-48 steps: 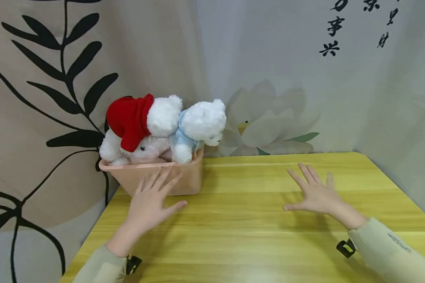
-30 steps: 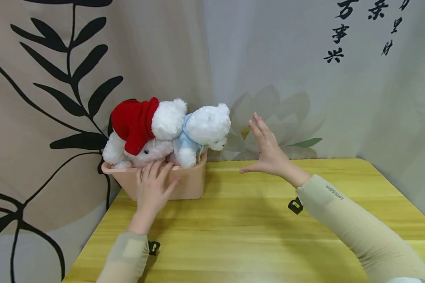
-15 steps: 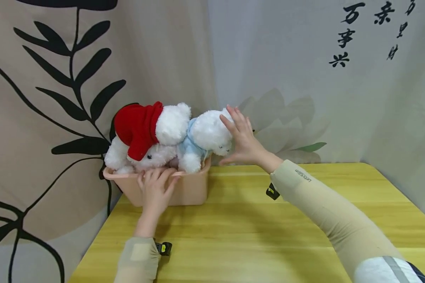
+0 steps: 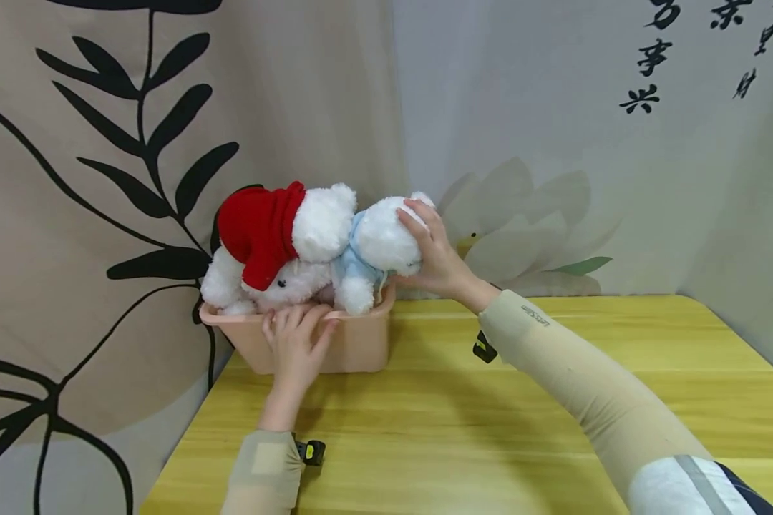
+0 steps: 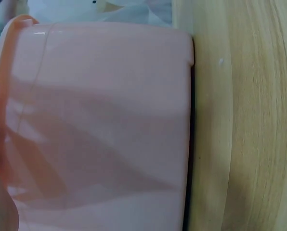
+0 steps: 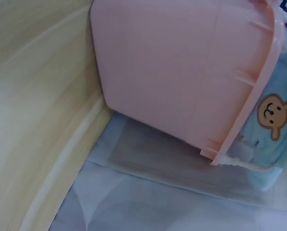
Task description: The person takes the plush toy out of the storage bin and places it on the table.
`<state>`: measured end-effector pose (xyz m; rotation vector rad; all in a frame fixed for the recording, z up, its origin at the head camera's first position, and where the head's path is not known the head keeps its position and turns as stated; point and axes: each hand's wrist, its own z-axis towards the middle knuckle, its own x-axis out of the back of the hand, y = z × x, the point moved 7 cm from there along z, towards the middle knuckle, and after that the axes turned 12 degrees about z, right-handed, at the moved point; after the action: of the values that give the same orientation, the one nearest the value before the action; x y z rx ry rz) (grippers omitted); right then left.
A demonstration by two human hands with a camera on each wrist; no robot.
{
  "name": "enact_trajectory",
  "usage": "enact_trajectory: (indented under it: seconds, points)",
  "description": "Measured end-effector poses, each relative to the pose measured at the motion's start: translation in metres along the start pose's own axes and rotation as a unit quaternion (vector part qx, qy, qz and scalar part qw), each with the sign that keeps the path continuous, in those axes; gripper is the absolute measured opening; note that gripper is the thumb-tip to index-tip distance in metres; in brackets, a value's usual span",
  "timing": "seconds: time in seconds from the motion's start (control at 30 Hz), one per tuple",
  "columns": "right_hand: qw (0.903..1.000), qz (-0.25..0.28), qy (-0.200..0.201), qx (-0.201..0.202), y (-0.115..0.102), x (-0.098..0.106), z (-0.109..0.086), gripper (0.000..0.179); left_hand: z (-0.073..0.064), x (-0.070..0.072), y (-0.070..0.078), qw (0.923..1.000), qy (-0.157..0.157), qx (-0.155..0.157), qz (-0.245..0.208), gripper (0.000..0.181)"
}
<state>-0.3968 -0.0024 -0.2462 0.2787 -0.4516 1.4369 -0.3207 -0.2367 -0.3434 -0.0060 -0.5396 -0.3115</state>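
A pink plastic bin (image 4: 357,347) stands at the table's far left, heaped with plush toys. My left hand (image 4: 296,350) grips its front rim, fingertips over the edge. In the left wrist view that hand (image 5: 0,192) shows only in part beside the bin wall (image 5: 100,96). My right hand (image 4: 443,261) holds the head of a white plush bear (image 4: 386,239) in light blue clothes, fingers on the head and thumb low. The bear's blue top (image 6: 278,144), with a brown bear patch, hangs past the rim in the right wrist view.
Beside that bear lies a white plush in a red top (image 4: 254,232), over another pale plush (image 4: 299,279) with a dark eye. The yellow wood table (image 4: 522,400) extends to the right. A printed curtain (image 4: 522,107) hangs right behind it.
My right hand has swung left from over the table to the blue-clothed bear's head and taken hold of it. My left hand has moved forward onto the bin's rim.
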Motion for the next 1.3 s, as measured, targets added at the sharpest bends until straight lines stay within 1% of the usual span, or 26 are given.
enact_trajectory:
  seconds: [0.13, 0.23, 0.4, 0.57, 0.77, 0.87, 0.93, 1.1, 1.3]
  points:
    - [0.9998, -0.008, 0.014, 0.011, -0.007, 0.006, 0.009, 0.091, 0.002, 0.0, 0.0, 1.0, 0.001, 0.004, -0.003, 0.044]
    - [0.9994, -0.016, 0.013, 0.028, -0.013, 0.012, 0.018, 0.084, 0.001, 0.0, 0.001, 1.0, 0.005, 0.003, -0.005, 0.043]
    - [0.9973, -0.044, 0.012, 0.057, -0.024, 0.027, 0.032, 0.08, -0.001, 0.0, 0.004, 0.9999, 0.007, 0.001, -0.009, 0.041]
    - [0.9935, -0.069, 0.033, 0.084, -0.035, 0.05, 0.05, 0.078, 0.0, -0.002, 0.006, 0.9998, 0.01, 0.001, -0.018, 0.041]
    - [0.9891, -0.068, 0.063, 0.115, -0.047, 0.081, 0.07, 0.074, 0.0, -0.001, 0.006, 0.9993, 0.026, -0.001, -0.026, 0.037]
    - [0.9879, -0.067, 0.073, 0.119, -0.053, 0.095, 0.078, 0.07, -0.001, -0.001, 0.005, 0.9995, 0.022, -0.002, -0.023, 0.037]
    - [0.9873, -0.075, 0.072, 0.121, -0.056, 0.104, 0.082, 0.068, -0.002, -0.001, 0.004, 0.9997, 0.015, 0.0, -0.018, 0.038]
    - [0.9869, -0.094, 0.054, 0.119, -0.062, 0.126, 0.087, 0.069, -0.001, 0.0, 0.001, 0.9999, 0.003, 0.007, -0.016, 0.038]
    - [0.9871, -0.117, 0.046, 0.099, -0.064, 0.155, 0.078, 0.074, 0.002, 0.002, 0.002, 0.9999, -0.004, 0.002, -0.017, 0.03]
